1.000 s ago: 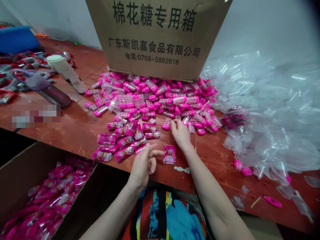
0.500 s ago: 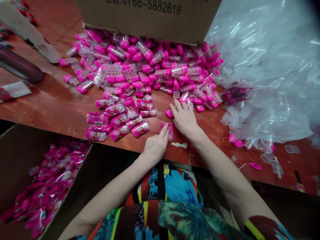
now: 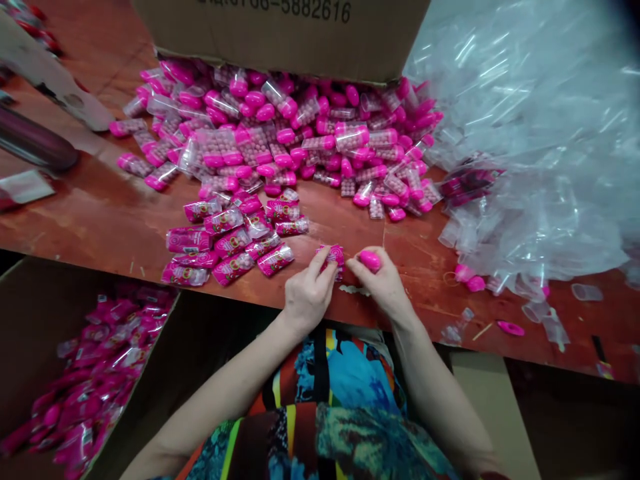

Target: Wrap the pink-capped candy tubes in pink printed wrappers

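Note:
My left hand (image 3: 307,297) is closed, thumb and forefinger pinching a small pink printed wrapper sleeve (image 3: 337,255) near the table's front edge. Close beside it, my right hand (image 3: 389,288) is wrapped round a candy bottle, whose pink cap (image 3: 371,260) shows while its body is hidden by the fingers. The right fingertips come up to the sleeve's edge. To the left lie several candy bottles in printed pink wrappers (image 3: 231,243). Behind them spreads a large heap of unwrapped clear bottles (image 3: 350,137) with pink caps and small pale balls inside.
A cardboard box (image 3: 290,40) stands over the back of the heap. Clear plastic bags (image 3: 525,147) cover the right side, with loose pink caps (image 3: 511,328) and clear cups nearby. At lower left, an open carton (image 3: 167,320) holds many pink wrapped pieces. A dark cylinder (image 3: 37,140) lies at left.
My right hand has drawn back from the heap towards me and now grips a pink-capped bottle beside the sleeve. My left hand has lifted the sleeve's edge in a pinch.

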